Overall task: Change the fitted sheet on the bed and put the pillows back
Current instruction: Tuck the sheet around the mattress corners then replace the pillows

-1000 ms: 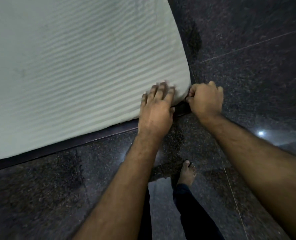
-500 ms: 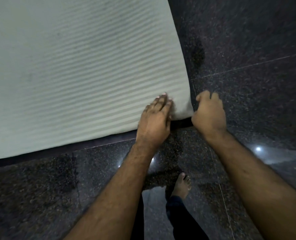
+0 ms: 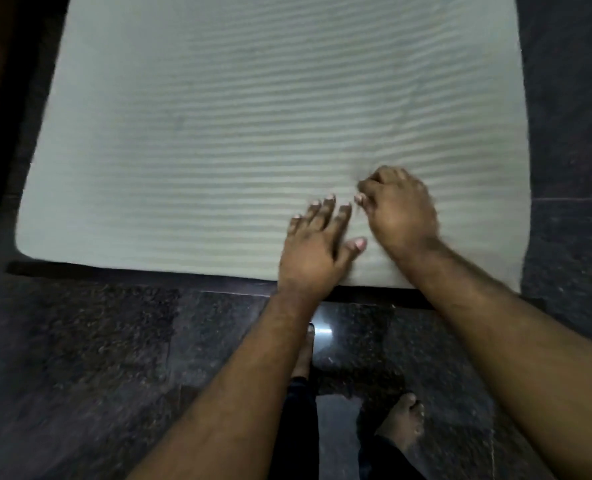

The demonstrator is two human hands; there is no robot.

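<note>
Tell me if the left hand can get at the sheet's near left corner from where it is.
Probably not without a step sideways: the left hand lies flat on the fitted sheet toward its right side, while that corner sits far off left. Nothing blocks the way.

We see our left hand [image 3: 317, 245] flat on the striped sheet [image 3: 253, 116], our right hand [image 3: 400, 206] curled, pinching its fabric.

Left hand [image 3: 317, 251] on sheet [image 3: 218, 133], right hand [image 3: 400, 209] just beside, floor [image 3: 80, 358] below

One mattress [image 3: 218, 133], two hands, two feet
</note>
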